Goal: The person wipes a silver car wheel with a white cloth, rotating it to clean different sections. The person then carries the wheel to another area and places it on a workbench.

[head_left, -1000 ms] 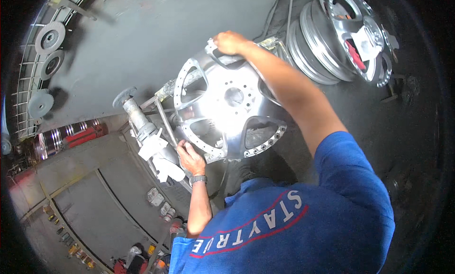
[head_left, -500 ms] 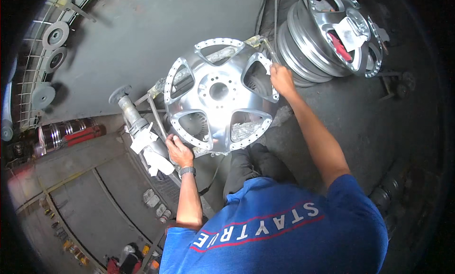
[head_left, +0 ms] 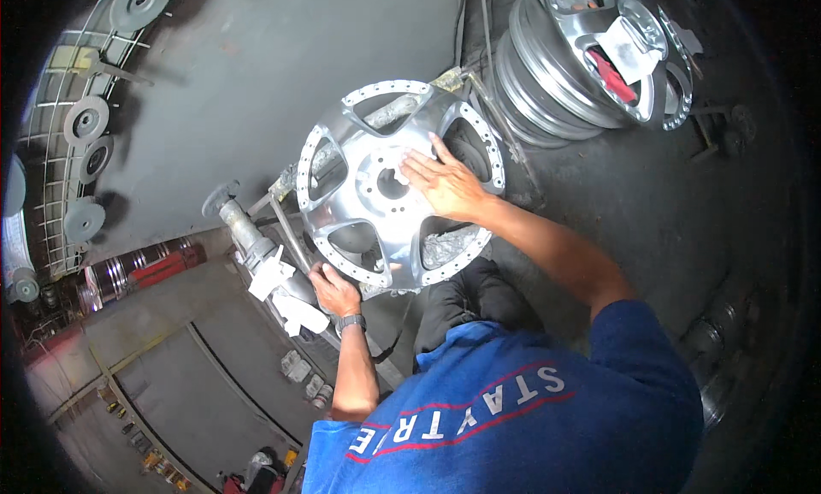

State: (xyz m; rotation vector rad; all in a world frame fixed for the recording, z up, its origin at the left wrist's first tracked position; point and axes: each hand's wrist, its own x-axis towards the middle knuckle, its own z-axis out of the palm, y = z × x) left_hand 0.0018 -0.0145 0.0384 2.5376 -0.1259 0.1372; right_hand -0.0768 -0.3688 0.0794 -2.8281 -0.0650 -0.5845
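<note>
Five-spoke wheel (head_left: 402,220) faces upward. Right fingers (head_left: 423,171) lie extended over its hub (head_left: 369,181); left fingers (head_left: 332,280) lie at its rim (head_left: 341,260), grip unclear.

Central wheel (head_left: 398,229), bright silver, its edge dotted with dark holes; at two o'clock, a red cloth-like piece (head_left: 609,73) and a white sheet (head_left: 631,53); at nine to ten, grey discs (head_left: 75,122); at four, black trousers (head_left: 492,299); at five, a blue shirt (head_left: 539,451), white lettering between red stripes; at seven, a dark wristwatch (head_left: 351,321).
</note>
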